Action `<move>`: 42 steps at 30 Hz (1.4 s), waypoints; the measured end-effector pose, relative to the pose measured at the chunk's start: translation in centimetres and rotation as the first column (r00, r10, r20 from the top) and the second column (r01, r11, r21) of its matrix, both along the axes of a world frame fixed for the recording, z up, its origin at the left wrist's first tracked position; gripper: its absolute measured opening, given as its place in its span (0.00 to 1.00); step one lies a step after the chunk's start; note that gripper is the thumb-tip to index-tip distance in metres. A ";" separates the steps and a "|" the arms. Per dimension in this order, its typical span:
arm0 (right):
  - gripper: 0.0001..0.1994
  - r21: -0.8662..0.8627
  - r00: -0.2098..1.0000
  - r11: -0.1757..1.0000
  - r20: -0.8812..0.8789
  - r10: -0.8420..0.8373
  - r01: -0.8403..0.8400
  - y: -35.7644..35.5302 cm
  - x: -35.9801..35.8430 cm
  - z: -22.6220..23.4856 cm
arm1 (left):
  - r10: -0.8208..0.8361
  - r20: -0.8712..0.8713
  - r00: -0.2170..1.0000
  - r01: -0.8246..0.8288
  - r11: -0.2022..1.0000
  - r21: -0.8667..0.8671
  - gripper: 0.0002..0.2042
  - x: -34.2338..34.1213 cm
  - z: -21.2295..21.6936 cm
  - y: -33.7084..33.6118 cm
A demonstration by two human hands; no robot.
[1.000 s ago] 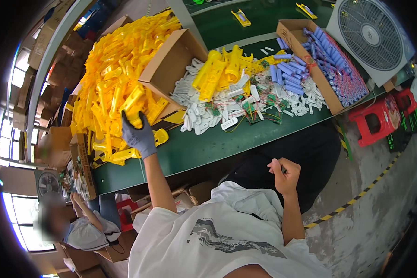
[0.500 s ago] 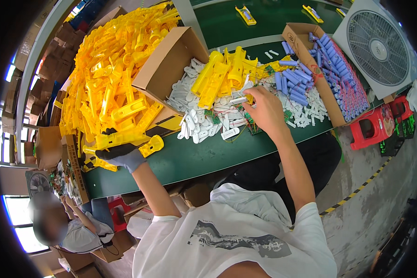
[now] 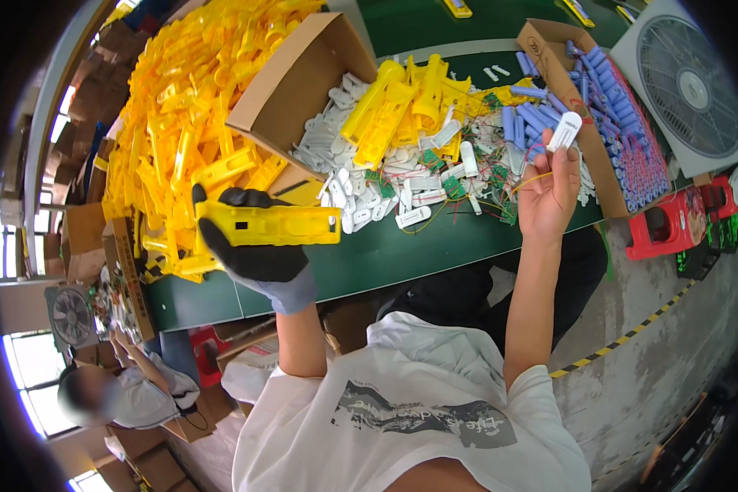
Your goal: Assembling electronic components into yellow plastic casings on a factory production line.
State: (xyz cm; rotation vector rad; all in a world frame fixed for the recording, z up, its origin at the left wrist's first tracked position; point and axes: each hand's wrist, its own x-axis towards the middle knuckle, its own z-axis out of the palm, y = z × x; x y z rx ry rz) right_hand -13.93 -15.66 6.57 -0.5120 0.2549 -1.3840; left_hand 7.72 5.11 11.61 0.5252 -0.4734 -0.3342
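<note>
- Left of centre in the frame, the left hand (image 3: 254,250), in a dark glove, is clamped round a long yellow plastic housing (image 3: 271,225) held level above the front edge of the green table (image 3: 385,258).
- Toward the upper right, the bare right hand (image 3: 549,190) pinches a small white plastic piece (image 3: 564,131) between thumb and fingertips, lifted clear of the table; a thin yellow wire (image 3: 531,178) seems to trail from it across the palm.
- Behind the housing, the big heap of yellow housings (image 3: 172,123) fills the upper left, and an open cardboard box (image 3: 299,82) leans beside it.
- Between the two hands lies a spread of white pieces (image 3: 369,184) mixed with green-tagged wires, and a smaller yellow pile (image 3: 402,102) sits above that.
- At the upper right, a second carton holds blue cylinders (image 3: 607,107), with a white fan (image 3: 689,82) just beyond it.
- To join the two parts well, my judgement is that the housing should stay level with its open side turned toward the white piece, and the right hand should keep its grip near the piece's lower end so the tip can seat freely.
- The trailing wire looks likely to snag on the tangle below; lifting it clear first would help.
- Another person sits at the lower left, well apart from both hands.
</note>
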 end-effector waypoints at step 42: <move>0.37 -0.261 0.781 0.753 -0.384 0.493 -0.604 4.3 -3.0 -0.5 | -0.689 -0.084 0.720 0.664 0.647 0.375 0.22 -7.4 0.4 -17.0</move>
